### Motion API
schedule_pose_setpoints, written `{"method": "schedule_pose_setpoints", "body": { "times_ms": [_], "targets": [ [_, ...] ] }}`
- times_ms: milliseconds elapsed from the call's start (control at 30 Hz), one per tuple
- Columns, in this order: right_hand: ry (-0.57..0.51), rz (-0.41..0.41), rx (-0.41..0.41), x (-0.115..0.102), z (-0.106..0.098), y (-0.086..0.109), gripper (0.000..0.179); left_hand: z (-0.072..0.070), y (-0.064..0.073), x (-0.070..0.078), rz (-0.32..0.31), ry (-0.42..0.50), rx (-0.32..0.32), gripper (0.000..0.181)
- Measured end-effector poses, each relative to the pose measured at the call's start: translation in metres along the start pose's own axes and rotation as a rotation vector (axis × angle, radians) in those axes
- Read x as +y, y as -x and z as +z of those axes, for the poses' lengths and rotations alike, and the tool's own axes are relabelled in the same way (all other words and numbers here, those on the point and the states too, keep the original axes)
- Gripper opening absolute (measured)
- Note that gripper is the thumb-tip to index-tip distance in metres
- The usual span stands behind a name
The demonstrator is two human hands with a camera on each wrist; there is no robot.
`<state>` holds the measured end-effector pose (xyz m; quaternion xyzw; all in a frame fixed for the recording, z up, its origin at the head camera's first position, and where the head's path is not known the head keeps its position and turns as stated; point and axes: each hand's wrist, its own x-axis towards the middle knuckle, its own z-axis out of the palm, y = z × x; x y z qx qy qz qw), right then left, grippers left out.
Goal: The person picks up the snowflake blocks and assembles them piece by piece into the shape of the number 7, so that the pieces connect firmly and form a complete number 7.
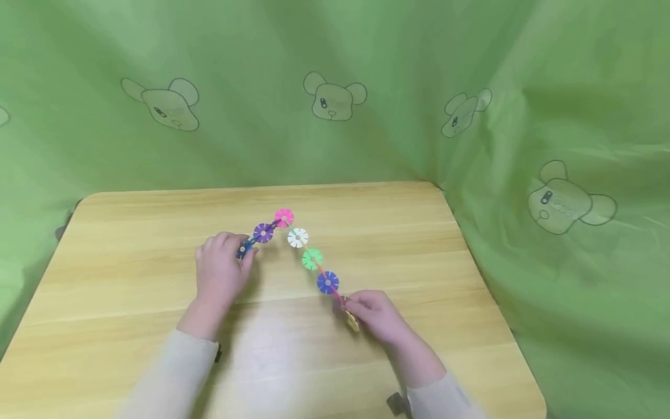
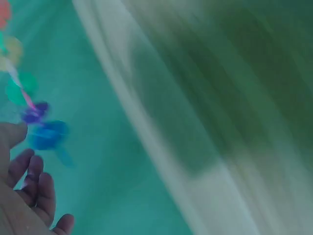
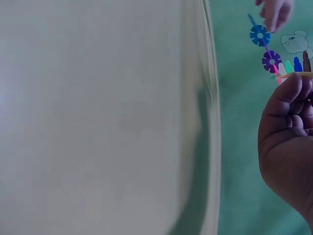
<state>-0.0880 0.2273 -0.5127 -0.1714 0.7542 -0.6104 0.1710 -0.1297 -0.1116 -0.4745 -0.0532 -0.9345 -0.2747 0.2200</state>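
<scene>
A chain of flat, notched plastic discs hangs bent between the hands above the table. In the head view, my left hand [image 1: 220, 267] is at its left end, thumb and fingers either side of a blue disc [image 1: 243, 249]. The left wrist view shows that thumb and the fingertips [image 2: 35, 166] spread apart beside the blurred blue disc [image 2: 50, 135]. A purple disc [image 1: 263, 233] leads to a pink disc [image 1: 284, 218] at the bend. White [image 1: 298, 237], green [image 1: 312, 259] and dark blue [image 1: 328, 282] discs follow. Near a yellow disc [image 1: 353, 321], my right hand [image 1: 378, 314] pinches the chain's lower end.
A light wooden table [image 1: 131, 326] with rounded corners lies below the hands. Green cloth [image 1: 251, 145] printed with bear heads hangs behind it and along its right side. Dark straps or devices show at both wrists.
</scene>
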Motion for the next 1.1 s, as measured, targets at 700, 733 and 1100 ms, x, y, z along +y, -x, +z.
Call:
{"method": "schedule_pose_setpoints", "body": {
  "times_ms": [700,733,1100],
  "targets": [
    [0.368,0.288,-0.285,-0.018,0.049,0.016,0.037,0.042,-0.029,0.004,-0.031,-0.262,-0.438,0.012],
    [0.383,0.288,-0.295,-0.018,0.049,0.015,0.037,0.043,-0.027,0.002,-0.044,-0.264,-0.446,0.013],
    [0.572,0.299,-0.009,-0.029,0.0,-0.003,0.034,0.02,0.001,-0.006,-0.148,-0.092,-0.33,0.038]
  ]
}}
